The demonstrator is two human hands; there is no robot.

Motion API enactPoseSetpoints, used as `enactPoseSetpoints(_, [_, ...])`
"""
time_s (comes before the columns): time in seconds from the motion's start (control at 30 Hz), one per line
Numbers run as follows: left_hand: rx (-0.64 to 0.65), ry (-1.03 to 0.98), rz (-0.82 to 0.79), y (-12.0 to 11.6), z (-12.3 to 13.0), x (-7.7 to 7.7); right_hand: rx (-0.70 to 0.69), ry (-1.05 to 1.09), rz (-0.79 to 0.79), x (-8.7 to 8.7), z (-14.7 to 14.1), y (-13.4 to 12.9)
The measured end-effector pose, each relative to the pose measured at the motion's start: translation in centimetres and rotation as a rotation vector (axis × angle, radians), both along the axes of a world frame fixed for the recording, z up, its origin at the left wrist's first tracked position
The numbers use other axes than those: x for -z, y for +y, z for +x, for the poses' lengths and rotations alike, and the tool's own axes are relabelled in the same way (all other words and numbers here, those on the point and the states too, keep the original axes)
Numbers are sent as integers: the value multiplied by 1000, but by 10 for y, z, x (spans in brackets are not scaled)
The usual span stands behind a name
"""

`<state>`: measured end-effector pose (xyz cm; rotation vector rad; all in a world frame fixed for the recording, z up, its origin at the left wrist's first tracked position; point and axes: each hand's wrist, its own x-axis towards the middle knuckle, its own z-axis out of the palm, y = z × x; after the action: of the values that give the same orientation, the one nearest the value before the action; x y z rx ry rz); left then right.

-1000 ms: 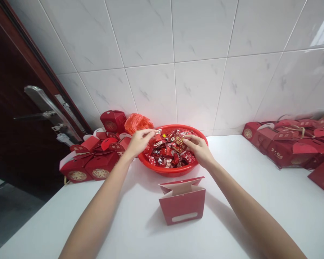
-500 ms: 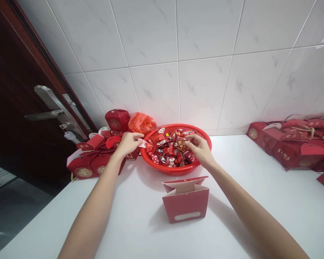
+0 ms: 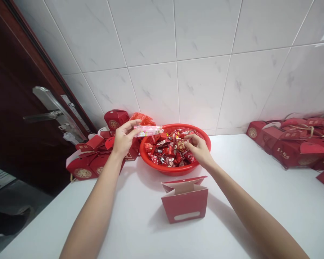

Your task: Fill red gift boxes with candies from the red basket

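Between its thumb and fingers, my left hand (image 3: 124, 139) pinches a long pink and white wrapped sweet (image 3: 148, 131), held over the left rim of a red plastic basket (image 3: 167, 169). Many red-wrapped sweets (image 3: 164, 151) fill the basket. My right hand (image 3: 198, 147) is at the basket's right side, its thumb and fingertips closed on a brown-red packet with gold lettering (image 3: 180, 144). In front of the basket stands a red paper box (image 3: 185, 205) with its top open; neither hand touches it.
Closed red boxes (image 3: 90, 163) are heaped at the left, beside a crumpled red plastic bag (image 3: 143, 118). More red boxes (image 3: 297, 151) lie at the right by the tiled wall. A dark door with a metal handle (image 3: 50, 111) stands far left.
My left hand has lifted and turned, bringing the pink and white sweet up into fuller view. My right hand has barely moved.
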<state>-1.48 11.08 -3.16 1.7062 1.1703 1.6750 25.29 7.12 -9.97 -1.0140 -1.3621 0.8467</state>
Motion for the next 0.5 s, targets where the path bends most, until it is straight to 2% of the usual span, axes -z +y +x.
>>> enactPoseSetpoints(0.2, [35,-71,50,-1,20,6,24,-13,-4,0,-1,0])
enactPoseSetpoints(0.27, [-26,-60,94,1,27,11,23,4,-16,0,-2,0])
enactPoseSetpoints(0.4, [-234,32,194,1,35,21,58,83,-7,1,-3,-1])
enactPoseSetpoints(0.43, [-227,92,195,-1,36,23,72,92,2,1,-4,0])
enactPoseSetpoints(0.5, [-109,259,132,-5,37,26,88,93,16,2,-4,0])
